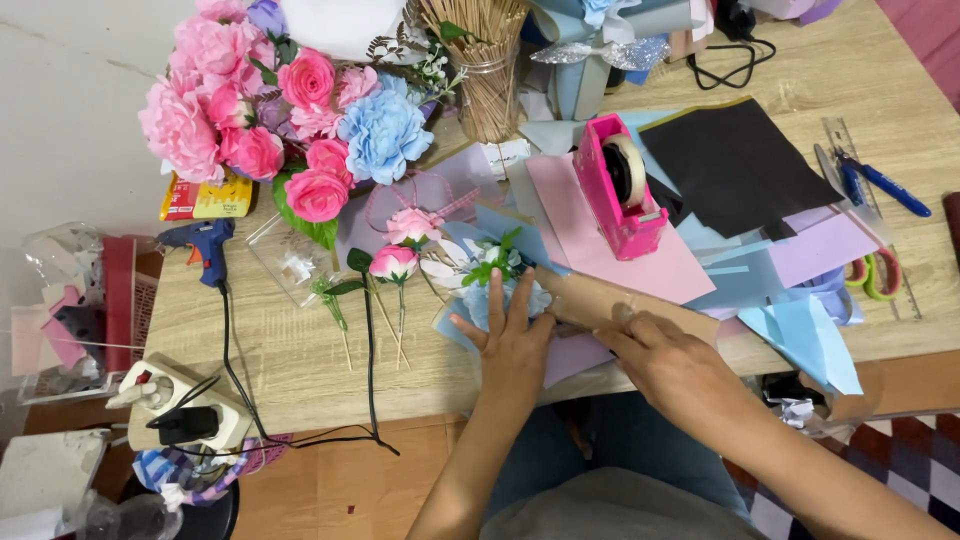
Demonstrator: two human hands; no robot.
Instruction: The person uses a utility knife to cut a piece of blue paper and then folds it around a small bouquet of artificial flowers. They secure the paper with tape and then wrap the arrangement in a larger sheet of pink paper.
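With my left hand flat on the small bouquet, my right hand, fingers bent, pressing the brown wrapping paper, I could crush petals.

A pale wooden table stands against a plain white wall, over a wood floor and a checkered rug, in soft even light.

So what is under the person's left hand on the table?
The left hand lies flat on a small blue paper flower with green leaves, on pale blue paper. The right hand presses the brown paper beside it. The palm covers the flower's lower part.
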